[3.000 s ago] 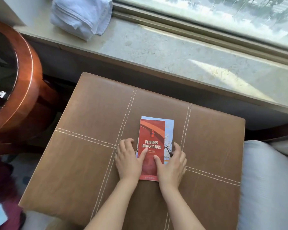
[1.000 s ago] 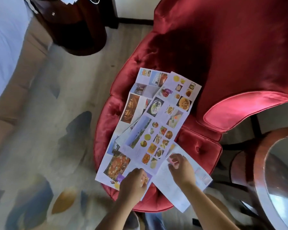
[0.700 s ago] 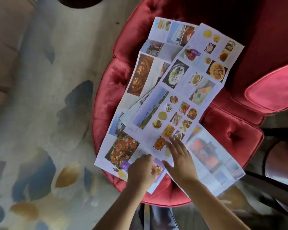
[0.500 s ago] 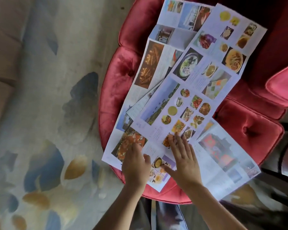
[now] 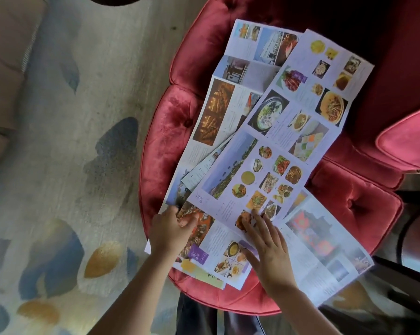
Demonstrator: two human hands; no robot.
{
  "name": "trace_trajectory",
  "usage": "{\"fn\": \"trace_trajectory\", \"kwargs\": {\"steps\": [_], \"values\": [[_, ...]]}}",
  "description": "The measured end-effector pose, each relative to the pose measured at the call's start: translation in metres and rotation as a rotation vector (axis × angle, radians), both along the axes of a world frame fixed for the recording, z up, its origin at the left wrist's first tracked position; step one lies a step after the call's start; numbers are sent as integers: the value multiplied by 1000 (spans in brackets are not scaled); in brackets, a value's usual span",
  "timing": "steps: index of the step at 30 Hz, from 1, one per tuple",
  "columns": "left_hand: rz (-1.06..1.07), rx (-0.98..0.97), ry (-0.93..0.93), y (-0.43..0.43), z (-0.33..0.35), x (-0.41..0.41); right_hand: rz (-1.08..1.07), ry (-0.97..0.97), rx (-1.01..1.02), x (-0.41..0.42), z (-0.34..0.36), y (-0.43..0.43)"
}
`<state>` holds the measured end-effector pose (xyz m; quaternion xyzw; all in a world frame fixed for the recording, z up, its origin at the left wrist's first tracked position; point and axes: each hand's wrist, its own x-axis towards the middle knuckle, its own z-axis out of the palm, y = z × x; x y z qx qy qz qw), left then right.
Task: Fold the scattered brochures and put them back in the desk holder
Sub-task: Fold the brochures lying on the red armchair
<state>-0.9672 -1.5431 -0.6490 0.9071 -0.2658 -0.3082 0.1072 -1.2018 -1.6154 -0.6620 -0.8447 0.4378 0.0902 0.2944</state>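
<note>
Several unfolded brochures lie overlapping on the seat of a red velvet chair (image 5: 170,141). On top is a long food-photo brochure (image 5: 276,146), running from the chair's back toward me. Under it at the left lies a second brochure (image 5: 218,112) with a lit-bridge photo. A third brochure (image 5: 325,247), with a red building picture, sticks out at the right over the seat's front edge. My left hand (image 5: 172,230) has its fingers curled on the near left edge of the second brochure. My right hand (image 5: 267,243) lies flat, fingers spread, on the food brochure's near end. No desk holder is in view.
A patterned grey carpet (image 5: 71,165) with blue and gold shapes covers the floor at the left. A beige upholstered edge (image 5: 1,81) is at the far left. The chair's pink armrest (image 5: 407,141) rises at the right, with a dark round table (image 5: 417,238) beyond it.
Three seconds ago my hands pressed a folded red brochure on a brown stool. Since then I turned to the chair; my left hand slid left to the brochure's edge and curled.
</note>
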Motion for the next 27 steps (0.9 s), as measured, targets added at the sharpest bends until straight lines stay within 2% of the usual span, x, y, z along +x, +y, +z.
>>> {"fn": "trace_trajectory", "kwargs": {"steps": [3, 6, 9, 11, 13, 15, 16, 18, 20, 23, 27], "values": [[86, -72, 333, -1, 7, 15, 8, -8, 44, 4, 11, -3], [131, -117, 629, -6, 27, 31, -127, -195, 185, 17, 39, -6], [197, -72, 769, -21, 44, 42, -252, -381, 460, 28, 80, -11], [303, -29, 812, -38, 54, 43, -270, -431, 540, 33, 107, -16], [388, 5, 846, -57, 60, 42, -180, -367, 499, 37, 130, -24], [502, -7, 966, -71, 65, 38, -8, -190, 368, 39, 142, -31], [566, -17, 1050, -75, 67, 37, 17, -149, 312, 39, 143, -35], [662, -39, 1179, -80, 67, 36, -90, -190, 248, 40, 141, -50], [725, -56, 1152, -80, 60, 31, -277, -203, 284, 37, 127, -76], [678, -70, 1008, -82, 46, 11, -467, -174, 550, 32, 106, -121], [644, -166, 1124, -82, 38, -21, -464, -154, 641, 33, 76, -151]]}}
